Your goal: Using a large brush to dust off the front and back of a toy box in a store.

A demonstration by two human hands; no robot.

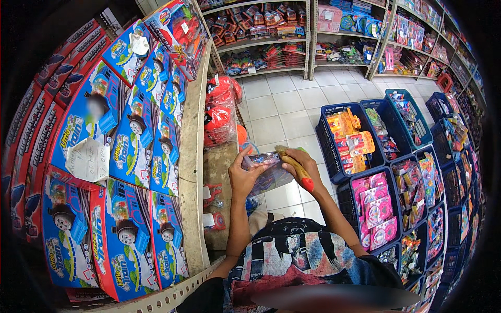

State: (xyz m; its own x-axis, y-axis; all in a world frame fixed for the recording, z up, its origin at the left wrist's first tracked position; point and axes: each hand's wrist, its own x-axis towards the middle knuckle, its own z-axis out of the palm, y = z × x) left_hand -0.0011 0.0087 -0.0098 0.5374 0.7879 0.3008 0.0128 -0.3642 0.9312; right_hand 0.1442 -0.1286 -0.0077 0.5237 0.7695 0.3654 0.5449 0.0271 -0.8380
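Observation:
My left hand [244, 175] is closed on the near-left side of a clear plastic toy package [271, 181], its thumb lying along the top edge. The package has a dark, colourful printed header, and what is inside cannot be made out. In my right hand [309, 166] is a brush [299, 171] with a yellowish wooden handle and a red end that points back toward me. Its bristle end rests at or just above the package's right edge. The fingers of the right hand wrap round the handle; whether they also touch the package is hidden.
At left, a shelf holds stacked blue toy train boxes [130, 141] and red boxes [31, 156]; its pale edge [194, 156] runs beside my left arm. Dark blue baskets [336, 175] of packaged toys line the right. Bagged red items [218, 117] hang near the shelf. Stocked racks [261, 44] stand behind.

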